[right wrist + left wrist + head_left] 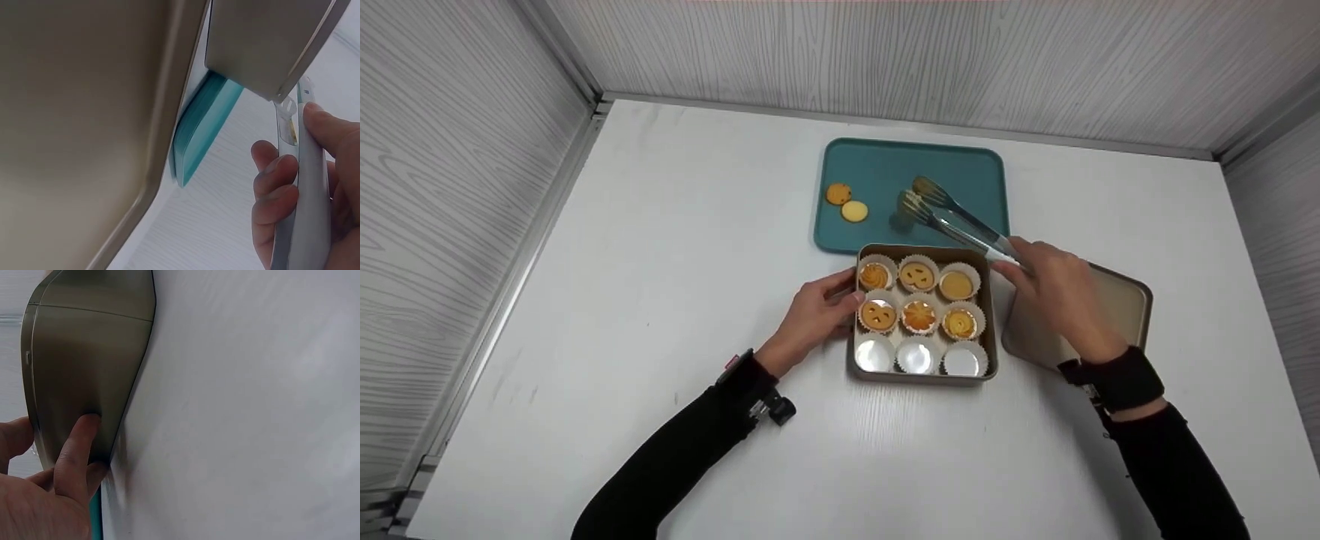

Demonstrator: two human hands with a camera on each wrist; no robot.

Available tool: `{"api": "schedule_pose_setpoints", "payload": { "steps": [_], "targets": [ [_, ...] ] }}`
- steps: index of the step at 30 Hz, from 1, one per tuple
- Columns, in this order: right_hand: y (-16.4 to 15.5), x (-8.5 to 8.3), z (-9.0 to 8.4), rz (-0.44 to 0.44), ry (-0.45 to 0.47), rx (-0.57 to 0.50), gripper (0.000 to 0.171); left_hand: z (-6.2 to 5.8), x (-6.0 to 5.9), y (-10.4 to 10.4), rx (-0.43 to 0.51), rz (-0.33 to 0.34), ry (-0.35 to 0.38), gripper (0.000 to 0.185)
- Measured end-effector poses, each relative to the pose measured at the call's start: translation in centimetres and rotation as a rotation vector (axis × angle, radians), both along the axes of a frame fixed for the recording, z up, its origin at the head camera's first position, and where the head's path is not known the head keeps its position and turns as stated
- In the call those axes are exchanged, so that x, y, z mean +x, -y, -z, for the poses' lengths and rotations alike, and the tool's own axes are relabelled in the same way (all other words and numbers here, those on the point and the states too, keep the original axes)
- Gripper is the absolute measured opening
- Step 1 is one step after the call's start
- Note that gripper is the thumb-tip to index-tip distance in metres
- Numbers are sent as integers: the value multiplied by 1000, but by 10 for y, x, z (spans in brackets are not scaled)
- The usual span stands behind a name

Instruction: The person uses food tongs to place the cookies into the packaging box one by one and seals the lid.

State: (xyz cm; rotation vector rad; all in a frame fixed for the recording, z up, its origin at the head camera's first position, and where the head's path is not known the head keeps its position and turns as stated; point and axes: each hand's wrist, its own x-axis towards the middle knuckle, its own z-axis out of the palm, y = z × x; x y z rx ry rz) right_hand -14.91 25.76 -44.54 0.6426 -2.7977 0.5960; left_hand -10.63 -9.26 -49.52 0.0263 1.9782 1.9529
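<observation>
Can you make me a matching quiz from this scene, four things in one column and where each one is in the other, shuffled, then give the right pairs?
Things:
1. tongs
2. two loose cookies
3. cookie tin
4. tin lid

Places:
A. on the teal tray
B. under the right hand's wrist
C. gripped in the right hand
D. touched by the left hand

Pairs: 1-C, 2-A, 3-D, 4-B
</observation>
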Motion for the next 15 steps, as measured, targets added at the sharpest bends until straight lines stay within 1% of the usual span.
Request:
{"api": "schedule_pose_setpoints", "payload": {
  "steps": [3, 6, 12, 15],
  "targets": [
    [-3, 12, 1, -26, -35, -23, 38, 0, 0, 0, -5, -4, -2, 59],
    [-6, 25, 0, -44, -47, -41, 37, 0, 0, -1, -24, -10, -12, 59],
    [-13, 46, -1, -62, -65, -26, 41, 2, 0, -1, -38, -10, -46, 58],
    [-17, 53, 0, -67, -67, -20, 45, 2, -1, -2, -39, -10, -50, 58]
  ]
}}
